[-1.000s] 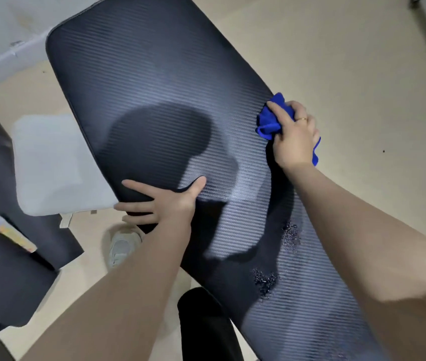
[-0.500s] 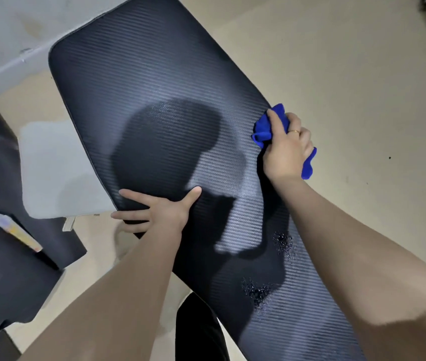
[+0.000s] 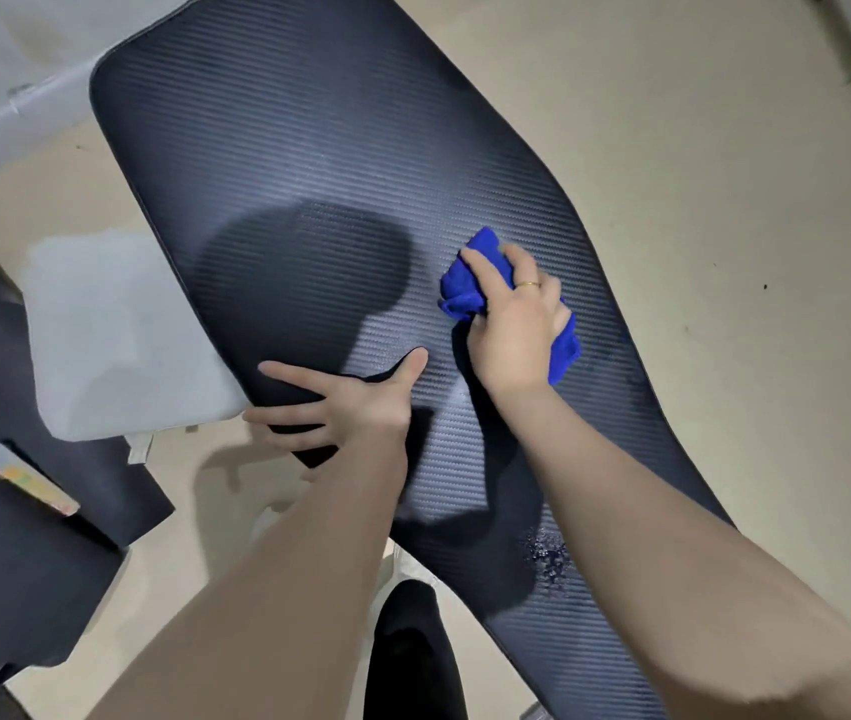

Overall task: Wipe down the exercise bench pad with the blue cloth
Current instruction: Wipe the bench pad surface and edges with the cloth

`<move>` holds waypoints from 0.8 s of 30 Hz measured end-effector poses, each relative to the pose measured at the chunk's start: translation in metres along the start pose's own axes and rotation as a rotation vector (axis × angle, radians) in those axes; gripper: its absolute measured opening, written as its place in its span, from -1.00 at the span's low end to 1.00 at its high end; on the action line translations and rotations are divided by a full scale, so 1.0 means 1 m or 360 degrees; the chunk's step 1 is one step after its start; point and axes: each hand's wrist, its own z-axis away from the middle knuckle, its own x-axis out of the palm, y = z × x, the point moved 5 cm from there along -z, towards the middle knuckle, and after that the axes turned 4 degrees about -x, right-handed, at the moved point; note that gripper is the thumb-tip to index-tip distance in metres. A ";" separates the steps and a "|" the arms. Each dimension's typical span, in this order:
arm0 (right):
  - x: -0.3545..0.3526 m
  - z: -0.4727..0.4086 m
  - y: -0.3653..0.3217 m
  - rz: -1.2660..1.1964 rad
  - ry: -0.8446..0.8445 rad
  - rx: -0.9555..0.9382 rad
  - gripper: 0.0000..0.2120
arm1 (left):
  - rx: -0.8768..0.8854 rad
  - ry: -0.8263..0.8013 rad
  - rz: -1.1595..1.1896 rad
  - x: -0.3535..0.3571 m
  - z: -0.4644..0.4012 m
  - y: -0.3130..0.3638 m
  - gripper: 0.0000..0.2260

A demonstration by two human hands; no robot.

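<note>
Right hand (image 3: 514, 324) with blue cloth (image 3: 465, 283) now inboard from bench pad (image 3: 309, 148) right edge.
Fingers curl around cloth; left hand (image 3: 345, 402) splayed flat on pad's left edge.

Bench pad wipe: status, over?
Right hand grips blue cloth on bench pad. Left hand open, bracing pad edge. Wet specks near end unwiped.

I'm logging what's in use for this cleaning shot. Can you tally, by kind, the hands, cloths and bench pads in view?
Hands: 2, left hand pressing on the pad's edge, right hand gripping the cloth
Blue cloth: 1
Bench pad: 1
Total: 4
</note>
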 end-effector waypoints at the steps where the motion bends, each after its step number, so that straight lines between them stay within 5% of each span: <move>1: 0.003 0.005 -0.006 -0.0004 0.0007 -0.0030 -0.39 | 0.0024 -0.0005 0.0032 0.000 0.000 -0.001 0.26; 9: 0.036 0.067 -0.064 0.0055 -0.0297 -0.0640 -0.41 | 0.0060 -0.0108 0.0957 -0.028 -0.020 -0.025 -0.36; 13: 0.024 0.018 -0.065 0.0109 -0.0164 -0.0419 -0.41 | 0.0077 -0.0556 0.1368 -0.050 -0.058 -0.038 -0.52; 17: 0.030 -0.002 -0.078 0.0138 0.0055 0.0030 -0.45 | 0.0098 -0.0570 0.1254 -0.070 -0.074 -0.038 -0.80; 24: 0.074 0.110 -0.129 0.0183 -0.0155 -0.0670 -0.45 | 0.0114 -0.0986 0.0987 -0.083 -0.074 -0.052 -0.64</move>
